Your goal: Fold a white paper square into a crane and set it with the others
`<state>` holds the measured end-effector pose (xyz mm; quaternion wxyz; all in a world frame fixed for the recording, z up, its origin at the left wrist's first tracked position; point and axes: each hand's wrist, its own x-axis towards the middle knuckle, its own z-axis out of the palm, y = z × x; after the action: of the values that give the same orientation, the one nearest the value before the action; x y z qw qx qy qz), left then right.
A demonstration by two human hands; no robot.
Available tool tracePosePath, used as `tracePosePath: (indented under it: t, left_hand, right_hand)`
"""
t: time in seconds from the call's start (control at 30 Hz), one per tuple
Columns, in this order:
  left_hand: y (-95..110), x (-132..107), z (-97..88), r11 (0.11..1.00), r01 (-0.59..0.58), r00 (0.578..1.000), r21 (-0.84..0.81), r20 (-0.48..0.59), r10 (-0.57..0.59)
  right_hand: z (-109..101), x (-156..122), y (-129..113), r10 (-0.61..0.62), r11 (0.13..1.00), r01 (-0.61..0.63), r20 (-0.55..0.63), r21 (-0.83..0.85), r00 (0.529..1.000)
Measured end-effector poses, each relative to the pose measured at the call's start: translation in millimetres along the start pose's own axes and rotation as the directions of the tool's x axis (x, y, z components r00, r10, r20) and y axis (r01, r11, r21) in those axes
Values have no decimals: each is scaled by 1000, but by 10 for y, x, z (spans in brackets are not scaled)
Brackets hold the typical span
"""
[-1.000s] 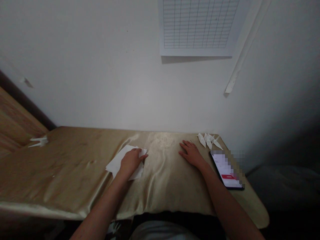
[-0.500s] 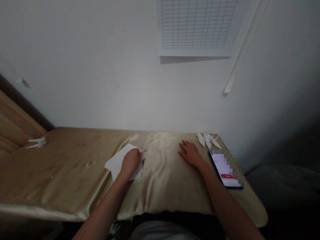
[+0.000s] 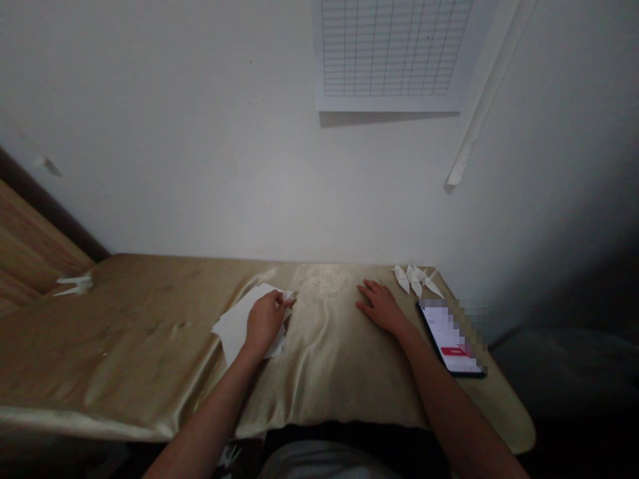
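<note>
Several white paper sheets [image 3: 237,322] lie in an uneven pile on the gold tablecloth, left of centre. My left hand [image 3: 264,322] rests over them, its thumb and fingers pinched together at the pile's upper right edge on a paper sheet. How many sheets are between the fingers is hidden. To the right, my right hand [image 3: 380,306] lies flat on the cloth with fingers spread, holding nothing. Just beyond it, at the table's back right corner, stand several folded white paper cranes [image 3: 415,281].
A phone [image 3: 452,342] with a lit screen lies near the right edge. A small white folded paper piece [image 3: 74,285] sits at the far left. The satin tablecloth [image 3: 329,372] has wrinkles. Behind the table, a gridded sheet [image 3: 389,53] hangs on the wall.
My left hand has shifted slightly right and its fingertips now pinch at the pile's upper right edge. The pile has turned a little with it. My right hand stays put.
</note>
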<state>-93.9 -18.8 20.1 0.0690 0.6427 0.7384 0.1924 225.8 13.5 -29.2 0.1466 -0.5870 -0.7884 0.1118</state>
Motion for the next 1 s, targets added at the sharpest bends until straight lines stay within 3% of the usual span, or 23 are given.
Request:
tracePosePath:
  t: [0.1,0.27,0.43,0.57,0.63,0.7,0.83,0.9,1.0]
  left_hand:
    - [47,27,-7,998,-41,998,-39,-40,39]
    - [313,74,22,968,-235,972,-87,-22,234]
    - [734,94,205,876,-450,883,-175,62,466]
    - [981,100,472,803,-475,841,-360,84,535]
    - [1045,86,598,744,-476,814,-468,84,574]
    - [1078,58,690,677,-487,759,-552,117,641]
    - [1079,-2,760,635,-521,694,-570,151,704]
    - [1051,-9,754,646,-537,716,-542,112,689]
    - [981,12,728,758,-527,815,-384,24,578]
  right_hand:
    - [6,10,15,-7,1000,8,-24,25,1000]
    - [-5,39,65,6,987,13,-122,160,993]
    - [-60,51,88,84,954,-6,-248,301,965]
    - [-113,54,104,159,933,-39,-313,359,936]
    - [-125,55,117,178,929,-47,-332,367,926]
    - [-127,55,131,189,929,-56,-338,366,922]
    - [-122,56,152,198,935,-79,-325,346,925]
    - [-124,56,158,194,939,-82,-319,333,928]
    - [-120,60,164,186,946,-89,-299,312,936]
